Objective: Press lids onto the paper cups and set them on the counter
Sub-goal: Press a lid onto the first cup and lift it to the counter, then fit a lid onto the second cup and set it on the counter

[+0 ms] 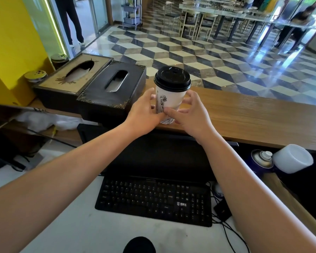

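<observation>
A white paper cup (170, 99) with a black line drawing stands upright on the wooden counter (254, 115), near its front edge. A black lid (172, 77) sits on its rim. My left hand (144, 114) holds the cup's left side with curled fingers. My right hand (190, 114) holds the right side low down, thumb across the front and fingers curled behind.
Two dark tissue boxes (91, 88) stand on the counter just left of the cup. Below the counter are a black monitor (161, 154), a keyboard (153, 199), cables, a spray can (262, 158) and a white tub (293, 158). The counter stretches bare to the right.
</observation>
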`<action>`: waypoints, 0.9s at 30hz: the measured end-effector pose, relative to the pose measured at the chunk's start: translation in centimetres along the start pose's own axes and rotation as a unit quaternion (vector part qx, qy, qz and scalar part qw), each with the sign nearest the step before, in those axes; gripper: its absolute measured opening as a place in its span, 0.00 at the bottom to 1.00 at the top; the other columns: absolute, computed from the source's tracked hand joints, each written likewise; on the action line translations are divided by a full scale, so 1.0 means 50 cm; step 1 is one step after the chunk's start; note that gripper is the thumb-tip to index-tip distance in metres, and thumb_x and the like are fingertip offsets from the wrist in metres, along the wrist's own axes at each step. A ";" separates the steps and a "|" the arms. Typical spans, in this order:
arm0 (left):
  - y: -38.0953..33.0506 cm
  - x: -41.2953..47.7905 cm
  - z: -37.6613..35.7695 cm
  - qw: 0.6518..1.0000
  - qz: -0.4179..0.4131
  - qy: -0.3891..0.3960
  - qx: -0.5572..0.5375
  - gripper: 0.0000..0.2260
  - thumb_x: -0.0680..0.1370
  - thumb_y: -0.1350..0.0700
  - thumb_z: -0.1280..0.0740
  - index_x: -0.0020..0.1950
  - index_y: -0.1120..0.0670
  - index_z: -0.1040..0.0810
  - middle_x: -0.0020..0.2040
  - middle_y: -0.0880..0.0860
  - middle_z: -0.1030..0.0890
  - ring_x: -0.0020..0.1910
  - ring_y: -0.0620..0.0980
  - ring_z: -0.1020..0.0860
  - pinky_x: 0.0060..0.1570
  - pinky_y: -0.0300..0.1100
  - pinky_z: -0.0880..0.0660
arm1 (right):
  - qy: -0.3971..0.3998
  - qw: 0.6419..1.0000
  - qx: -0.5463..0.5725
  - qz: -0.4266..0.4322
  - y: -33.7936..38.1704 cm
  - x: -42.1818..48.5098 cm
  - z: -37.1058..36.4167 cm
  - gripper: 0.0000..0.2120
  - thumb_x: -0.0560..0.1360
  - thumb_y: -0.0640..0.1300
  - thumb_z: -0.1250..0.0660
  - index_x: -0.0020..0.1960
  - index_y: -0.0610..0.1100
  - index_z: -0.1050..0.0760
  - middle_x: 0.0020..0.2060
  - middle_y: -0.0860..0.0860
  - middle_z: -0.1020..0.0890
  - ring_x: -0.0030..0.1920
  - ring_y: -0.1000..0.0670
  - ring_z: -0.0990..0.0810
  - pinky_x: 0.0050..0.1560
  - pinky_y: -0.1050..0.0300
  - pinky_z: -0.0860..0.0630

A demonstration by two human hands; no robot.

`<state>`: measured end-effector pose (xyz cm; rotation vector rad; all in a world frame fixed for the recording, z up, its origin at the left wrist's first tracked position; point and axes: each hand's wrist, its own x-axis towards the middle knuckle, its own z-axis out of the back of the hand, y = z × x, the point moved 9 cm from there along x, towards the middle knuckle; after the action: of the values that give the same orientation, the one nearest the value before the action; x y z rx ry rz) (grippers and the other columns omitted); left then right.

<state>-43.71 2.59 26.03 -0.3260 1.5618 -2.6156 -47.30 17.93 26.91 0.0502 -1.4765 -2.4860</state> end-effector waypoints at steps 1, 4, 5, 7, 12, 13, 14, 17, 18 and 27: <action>-0.001 -0.005 0.005 1.000 0.007 -0.007 0.008 0.31 0.73 0.53 0.24 0.73 0.50 0.33 0.67 0.48 0.26 0.59 0.47 0.23 0.50 0.38 0.24 | -0.009 1.000 -0.003 -0.004 0.001 -0.006 0.008 0.44 0.70 0.52 0.21 0.79 0.51 0.41 0.68 0.51 0.25 0.57 0.51 0.19 0.57 0.44 0.18; -0.012 -0.027 0.020 0.999 0.015 -0.024 0.046 0.35 0.72 0.51 0.23 0.75 0.52 0.35 0.70 0.50 0.27 0.64 0.50 0.25 0.58 0.45 0.24 | -0.044 0.999 -0.005 -0.021 0.004 -0.031 0.034 0.46 0.71 0.53 0.22 0.81 0.50 0.44 0.69 0.51 0.26 0.59 0.51 0.22 0.59 0.46 0.20; -0.019 -0.037 0.026 0.998 0.013 -0.029 0.060 0.38 0.72 0.50 0.23 0.77 0.52 0.37 0.71 0.51 0.27 0.66 0.50 0.26 0.63 0.50 0.25 | -0.054 0.998 -0.004 -0.024 0.006 -0.042 0.041 0.45 0.71 0.53 0.22 0.80 0.50 0.43 0.68 0.51 0.26 0.59 0.50 0.22 0.59 0.46 0.20; -0.039 -0.061 0.036 0.996 0.005 -0.036 0.077 0.40 0.72 0.49 0.23 0.78 0.53 0.38 0.71 0.50 0.27 0.67 0.50 0.26 0.66 0.53 0.27 | -0.067 0.997 -0.002 -0.026 0.012 -0.068 0.050 0.42 0.72 0.53 0.23 0.79 0.50 0.41 0.65 0.53 0.25 0.58 0.51 0.21 0.59 0.45 0.19; -0.081 -0.138 0.062 0.996 -0.019 -0.023 0.087 0.31 0.73 0.50 0.24 0.72 0.52 0.31 0.63 0.48 0.23 0.54 0.46 0.21 0.52 0.41 0.24 | -0.045 0.999 -0.016 -0.004 0.042 -0.144 0.047 0.28 0.75 0.53 0.26 0.71 0.49 0.29 0.59 0.55 0.21 0.55 0.52 0.19 0.55 0.45 0.17; -0.087 -0.157 0.065 0.995 -0.026 -0.017 0.091 0.28 0.73 0.50 0.24 0.70 0.52 0.30 0.61 0.48 0.23 0.51 0.45 0.21 0.49 0.38 0.25 | -0.038 0.999 -0.018 0.002 0.048 -0.162 0.043 0.26 0.75 0.52 0.26 0.69 0.49 0.28 0.58 0.54 0.20 0.54 0.52 0.18 0.53 0.45 0.16; -0.092 -0.178 0.068 0.995 -0.033 -0.011 0.097 0.26 0.74 0.51 0.24 0.69 0.52 0.29 0.60 0.48 0.22 0.49 0.44 0.20 0.46 0.36 0.26 | -0.029 0.999 -0.017 0.005 0.053 -0.182 0.037 0.23 0.75 0.51 0.26 0.68 0.48 0.26 0.56 0.54 0.20 0.52 0.51 0.17 0.51 0.46 0.16; -0.086 -0.247 0.071 0.993 -0.043 0.009 0.107 0.22 0.74 0.53 0.25 0.65 0.50 0.26 0.58 0.47 0.22 0.47 0.42 0.20 0.44 0.33 0.26 | 0.002 1.000 -0.012 0.015 0.060 -0.247 0.013 0.19 0.76 0.47 0.26 0.65 0.46 0.23 0.51 0.52 0.18 0.47 0.51 0.16 0.45 0.49 0.14; -0.079 -0.273 0.068 0.993 -0.044 0.019 0.113 0.21 0.74 0.53 0.25 0.65 0.50 0.26 0.58 0.47 0.21 0.47 0.42 0.19 0.44 0.33 0.26 | 0.016 1.000 -0.012 0.015 0.056 -0.271 0.001 0.18 0.76 0.47 0.26 0.64 0.46 0.22 0.50 0.52 0.17 0.45 0.52 0.16 0.45 0.49 0.14; 0.156 -0.498 -0.034 0.983 0.074 0.121 0.113 0.24 0.72 0.64 0.26 0.65 0.51 0.26 0.59 0.51 0.22 0.49 0.46 0.21 0.46 0.36 0.23 | 0.220 0.958 -0.179 -0.035 -0.118 -0.480 -0.195 0.29 0.75 0.47 0.25 0.74 0.48 0.29 0.64 0.48 0.21 0.59 0.50 0.21 0.57 0.58 0.26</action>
<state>-20.13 4.68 14.85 0.1245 1.2699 -2.7571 -23.71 17.78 14.72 0.5550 -0.8513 -2.5341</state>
